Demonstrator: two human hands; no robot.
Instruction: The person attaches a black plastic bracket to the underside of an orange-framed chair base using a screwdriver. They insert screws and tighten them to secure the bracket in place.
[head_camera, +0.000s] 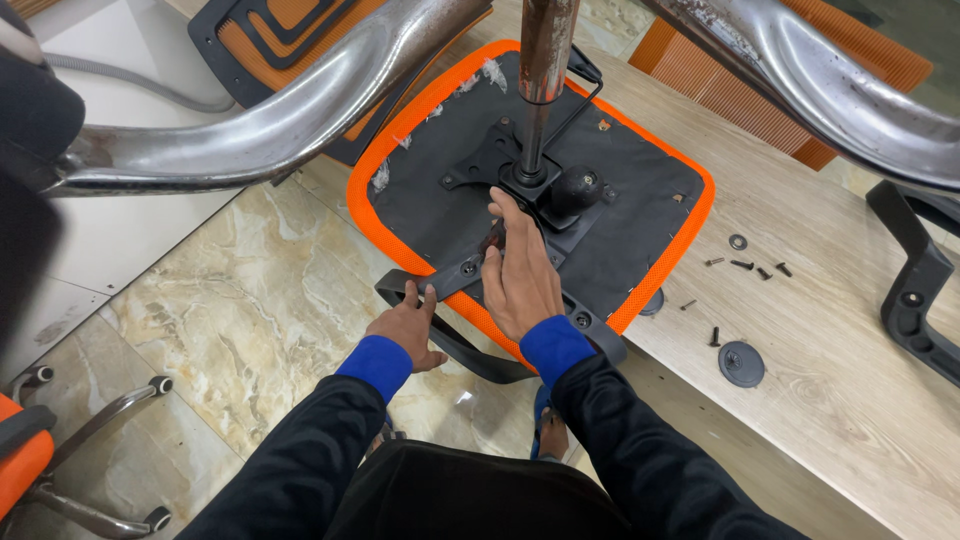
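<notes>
An upturned office chair seat (640, 200), black underneath with an orange rim, lies on a wooden table (840, 400). Its gas cylinder (540, 90) rises from the black mechanism plate (480, 165), and chrome base legs (300, 120) spread overhead. My left hand (408, 330) grips the end of a black plastic armrest bracket (450, 280) at the seat's near edge. My right hand (520, 270) rests flat on the same bracket, fingers reaching toward the mechanism beside a round black knob (578, 187); what the fingers hold is hidden.
Several loose black screws (745, 265) and a washer (738, 241) lie on the table right of the seat, with a round black cap (741, 363). Another black armrest (915, 285) lies at far right. An orange mesh backrest (270, 40) is on the floor; another chair's base (90, 420) stands at lower left.
</notes>
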